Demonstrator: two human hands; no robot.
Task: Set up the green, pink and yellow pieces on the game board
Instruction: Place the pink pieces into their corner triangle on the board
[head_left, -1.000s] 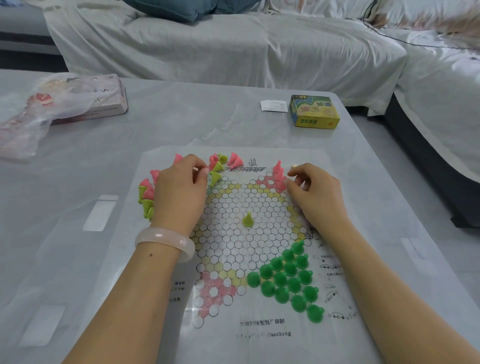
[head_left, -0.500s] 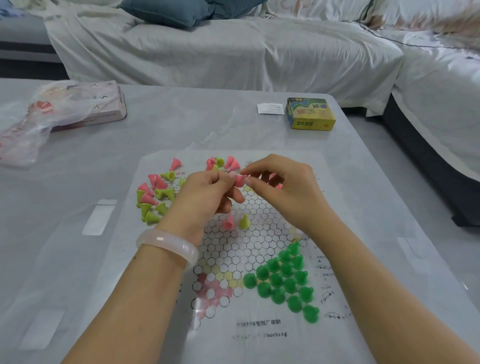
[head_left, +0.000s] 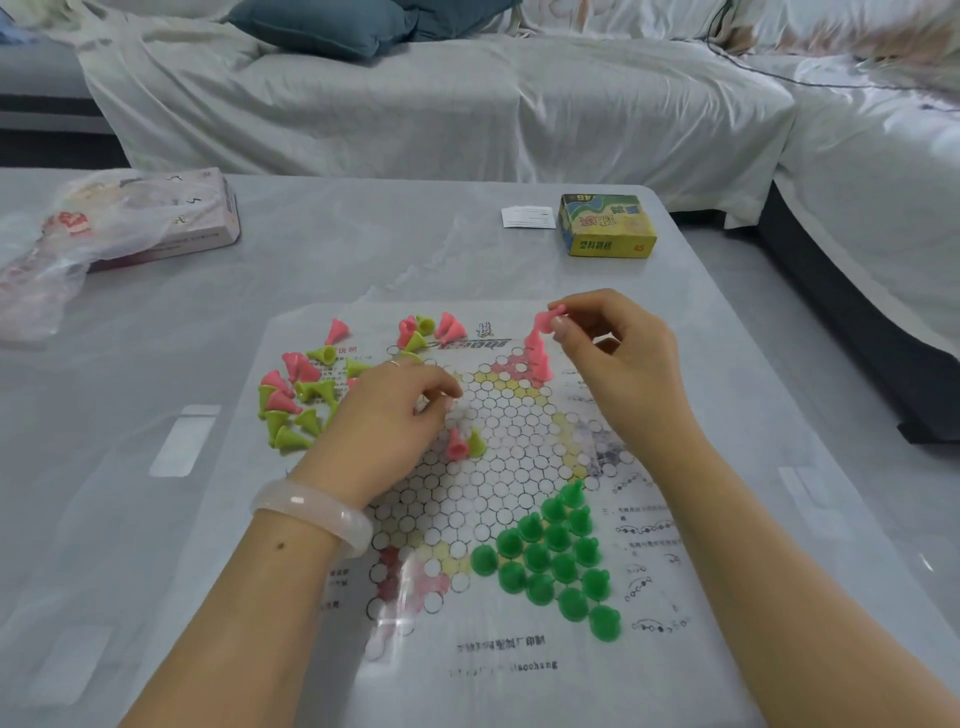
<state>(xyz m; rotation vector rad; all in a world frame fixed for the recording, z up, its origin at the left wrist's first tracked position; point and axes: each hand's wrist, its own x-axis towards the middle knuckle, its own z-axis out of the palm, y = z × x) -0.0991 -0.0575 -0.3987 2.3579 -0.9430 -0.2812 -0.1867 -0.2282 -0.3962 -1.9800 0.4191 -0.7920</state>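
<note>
Pink cone going to the far corner of the game board (head_left: 498, 649).

Right hand (head_left: 618, 358) pinches a pink piece (head_left: 546, 321) by its narrow stem between thumb and fingertip, wrist raised, just above the standing pink row (head_left: 537, 358). Light, hard, smooth plastic like this looks easy to fumble or tip, so the stem seems the best hold. Left hand (head_left: 389, 415) hangs over the grid with fingers curled; whether it holds anything is hard to tell. Loose pieces (head_left: 296, 400) lie left; green pieces (head_left: 556, 556) stand set.
</note>
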